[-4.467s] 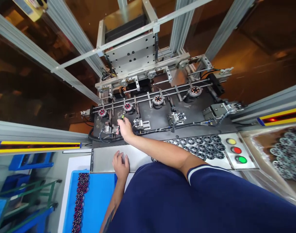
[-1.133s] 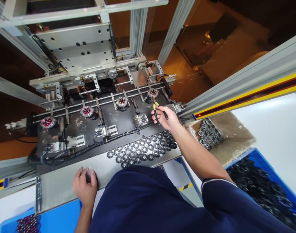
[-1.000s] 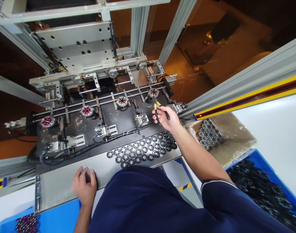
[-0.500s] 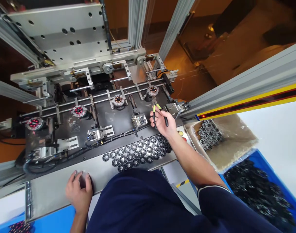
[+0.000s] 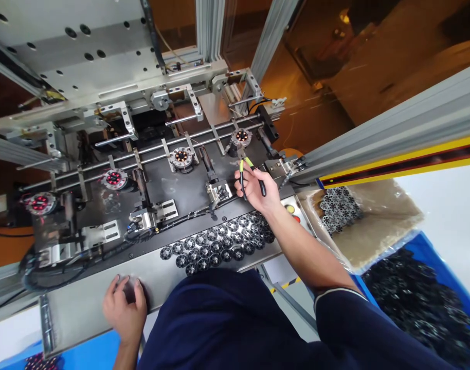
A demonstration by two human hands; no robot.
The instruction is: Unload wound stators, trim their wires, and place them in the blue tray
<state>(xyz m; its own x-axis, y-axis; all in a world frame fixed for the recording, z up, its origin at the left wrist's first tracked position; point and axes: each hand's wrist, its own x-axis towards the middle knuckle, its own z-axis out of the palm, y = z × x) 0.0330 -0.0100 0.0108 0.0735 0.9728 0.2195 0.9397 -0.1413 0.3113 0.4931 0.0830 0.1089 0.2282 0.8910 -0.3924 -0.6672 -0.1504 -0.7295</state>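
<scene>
My right hand (image 5: 258, 190) is closed round a pair of pliers (image 5: 243, 164) with black and yellow-green handles. Their jaws point up at the front of the rightmost round fixture, which carries a wound part with copper coils (image 5: 241, 136); whether they touch it I cannot tell. Similar fixtures follow to the left: another copper-coloured wound part (image 5: 181, 157), then two with red coils (image 5: 114, 179). My left hand (image 5: 125, 308) rests on the bare metal ledge (image 5: 80, 313), fingers apart and holding nothing.
Rows of small black-and-silver round parts (image 5: 215, 246) lie on the ledge between my hands. At right stand a lined carton (image 5: 389, 221) with metal rings and a blue bin (image 5: 447, 267) of black parts. Clamp arms (image 5: 184, 103) and a yellow-edged light barrier (image 5: 404, 164) surround the machine.
My view has tilted slightly, so the machine sits further left in the picture. The pliers stay in my right hand by the rightmost fixture; my left hand has barely moved.
</scene>
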